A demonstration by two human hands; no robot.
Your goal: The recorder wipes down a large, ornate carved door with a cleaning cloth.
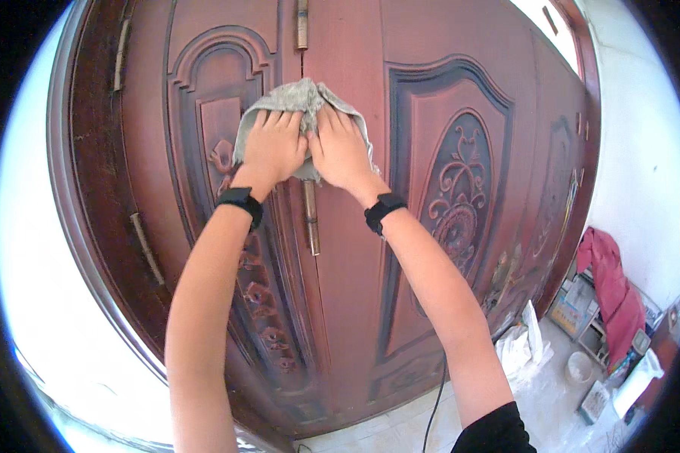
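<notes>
A grey cloth (286,97) lies bunched against a reddish-brown carved door (348,272), over the seam where two leaves meet. My left hand (275,141) rests on the cloth's left half, fingers pointing up and curled into its folds. Beside it, my right hand (340,144) holds the right half, and the two thumbs nearly touch. Just below the cloth a metal hinge (311,221) shows on the seam, and another hinge (301,25) is above. The door surface behind the cloth is hidden.
On the floor at right are white plastic bags (521,348), a whitish bucket (579,367) and a red cloth (612,289) draped over a low shelf. A black cable (435,410) runs along the floor below the door. A white wall (640,141) stands at right.
</notes>
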